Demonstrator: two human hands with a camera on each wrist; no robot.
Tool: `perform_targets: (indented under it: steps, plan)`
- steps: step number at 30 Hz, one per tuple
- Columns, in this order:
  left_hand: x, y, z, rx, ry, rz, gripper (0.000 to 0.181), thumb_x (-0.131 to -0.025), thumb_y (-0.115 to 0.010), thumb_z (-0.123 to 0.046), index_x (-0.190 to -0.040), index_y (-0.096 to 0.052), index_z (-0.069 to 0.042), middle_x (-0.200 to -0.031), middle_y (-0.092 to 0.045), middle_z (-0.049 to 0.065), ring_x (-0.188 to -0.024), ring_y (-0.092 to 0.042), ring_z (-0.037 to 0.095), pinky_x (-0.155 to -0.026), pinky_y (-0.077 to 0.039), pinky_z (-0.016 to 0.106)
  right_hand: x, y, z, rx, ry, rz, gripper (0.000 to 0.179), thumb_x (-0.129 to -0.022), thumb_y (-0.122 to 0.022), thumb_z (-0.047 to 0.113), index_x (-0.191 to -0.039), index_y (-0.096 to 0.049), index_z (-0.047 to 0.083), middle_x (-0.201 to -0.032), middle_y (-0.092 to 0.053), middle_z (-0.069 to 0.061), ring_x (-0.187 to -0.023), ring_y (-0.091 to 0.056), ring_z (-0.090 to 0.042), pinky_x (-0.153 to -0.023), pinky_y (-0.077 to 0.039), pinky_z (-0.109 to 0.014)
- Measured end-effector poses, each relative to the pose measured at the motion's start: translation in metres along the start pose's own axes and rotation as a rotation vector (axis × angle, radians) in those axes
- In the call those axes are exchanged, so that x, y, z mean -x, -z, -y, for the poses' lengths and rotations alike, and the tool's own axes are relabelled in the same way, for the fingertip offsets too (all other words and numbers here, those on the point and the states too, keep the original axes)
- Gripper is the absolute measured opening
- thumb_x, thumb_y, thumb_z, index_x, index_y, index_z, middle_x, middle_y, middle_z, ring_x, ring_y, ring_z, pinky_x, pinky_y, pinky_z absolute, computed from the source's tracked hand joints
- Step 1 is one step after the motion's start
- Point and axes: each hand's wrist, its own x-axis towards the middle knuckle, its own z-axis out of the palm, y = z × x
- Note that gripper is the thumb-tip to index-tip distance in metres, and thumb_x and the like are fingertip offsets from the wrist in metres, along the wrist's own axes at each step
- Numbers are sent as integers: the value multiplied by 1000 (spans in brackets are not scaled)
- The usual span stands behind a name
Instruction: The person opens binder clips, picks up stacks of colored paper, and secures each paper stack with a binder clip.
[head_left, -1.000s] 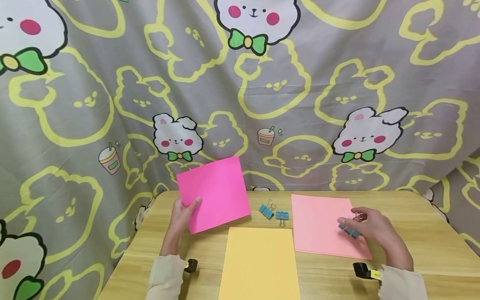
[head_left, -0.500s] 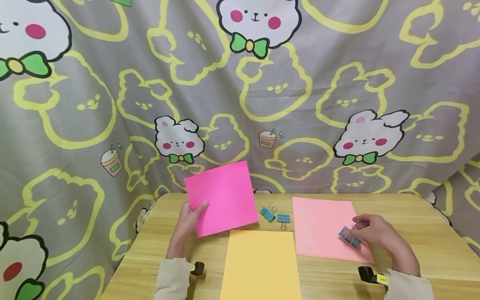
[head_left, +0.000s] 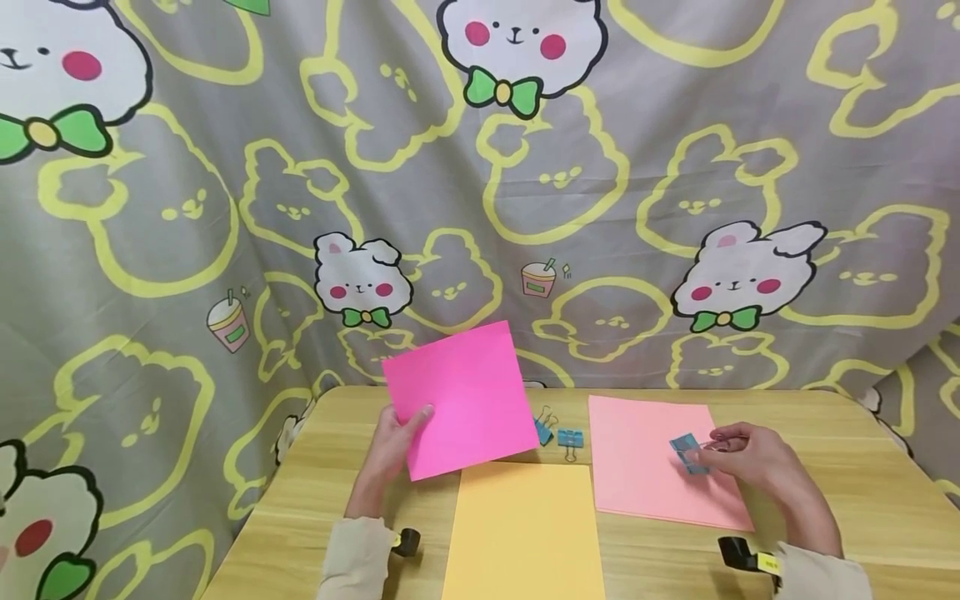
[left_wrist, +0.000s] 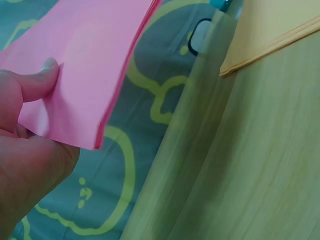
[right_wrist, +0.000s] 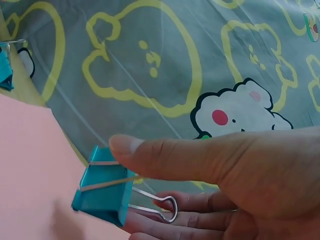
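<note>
Paper gripped by left fingers, clip by right fingers, wooden table, cartoon-print curtain

- No text, brand or number can be read in any view.
- Right yellow tag, beside the right wrist's camera: dark marks, too small to read.
- Left yellow tag, beside the left wrist's camera: too small to read.
- Green label on the curtain's printed cup: any lettering illegible.

The bright pink paper hides part of one blue clip. The yellow paper runs off the head view's bottom edge.
</note>
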Motion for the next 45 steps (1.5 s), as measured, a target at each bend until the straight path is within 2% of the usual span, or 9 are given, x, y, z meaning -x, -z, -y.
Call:
perform_targets:
  steps: [4, 9, 13, 19, 25, 28, 35, 39, 45]
  plan:
    - [1, -4, 1, 5, -11, 34, 22, -102, -63, -8, -116, -61, 8, -89, -71, 12, -74, -71, 23, -66, -60, 37, -2, -5, -1, -26, 22, 7, 79, -84, -86, 38, -130, -48, -15, -107, -69, -15, -95, -62, -23, -73, -55, -30]
    - [3, -8, 0, -8, -17, 72, 20, -102, -63, -7, -115, -62, 8, -88, -71, 11, -73, -71, 22, -65, -60, 37, -3, -9, 0, -87, 27, 30, 79, -86, -84, 36, -132, -45, -14, -112, -68, -19, -96, -63, -22, -75, -56, -29]
    - [3, -11, 0, -20, -2, 97, 22, -102, -62, -9, -117, -62, 8, -89, -71, 11, -74, -72, 23, -66, -60, 39, -3, -12, 2, -152, 9, 39, 76, -88, -82, 39, -135, -50, -11, -117, -69, -17, -97, -67, -20, -79, -57, -30]
    - [3, -17, 1, -21, 7, 154, 30, -102, -64, -12, -121, -59, 10, -94, -71, 14, -78, -72, 24, -69, -61, 41, -4, -18, 6, -258, 11, 47, 67, -87, -84, 33, -129, -56, -10, -106, -72, -7, -94, -69, -17, -85, -59, -37]
    - [4, -24, 2, -10, 46, 201, 28, -102, -64, -14, -122, -59, 6, -94, -71, 13, -78, -72, 26, -71, -61, 46, -4, -24, 9, -270, 38, 62, 54, -88, -83, 34, -125, -64, -1, -108, -73, -3, -95, -65, -11, -83, -55, -29]
    - [4, -27, 2, -9, 55, 212, 27, -102, -64, -15, -120, -60, 5, -93, -71, 14, -78, -72, 26, -70, -61, 46, -4, -28, 12, -318, 37, 58, 52, -88, -83, 35, -124, -66, 2, -104, -75, -1, -95, -67, -11, -85, -54, -28]
    - [5, -34, 2, -2, 55, 256, 27, -102, -65, -17, -118, -61, 4, -93, -72, 14, -77, -73, 26, -70, -61, 45, -8, -36, 18, -482, 45, 48, 56, -89, -83, 31, -129, -64, -3, -111, -76, -3, -98, -72, -11, -93, -56, -35]
    - [5, -38, 2, 14, 62, 264, 24, -102, -65, -15, -116, -62, 3, -92, -73, 13, -77, -73, 26, -69, -61, 45, -10, -39, 22, -525, 74, 34, 58, -90, -82, 29, -131, -62, -7, -108, -76, -3, -96, -74, -13, -93, -56, -39]
    - [6, -42, 2, 24, 91, 287, 25, -102, -64, -18, -117, -61, 2, -91, -73, 13, -77, -73, 26, -69, -61, 45, -11, -44, 26, -601, 136, 41, 47, -94, -78, 19, -126, -62, -12, -101, -77, -4, -92, -75, -17, -91, -57, -44]
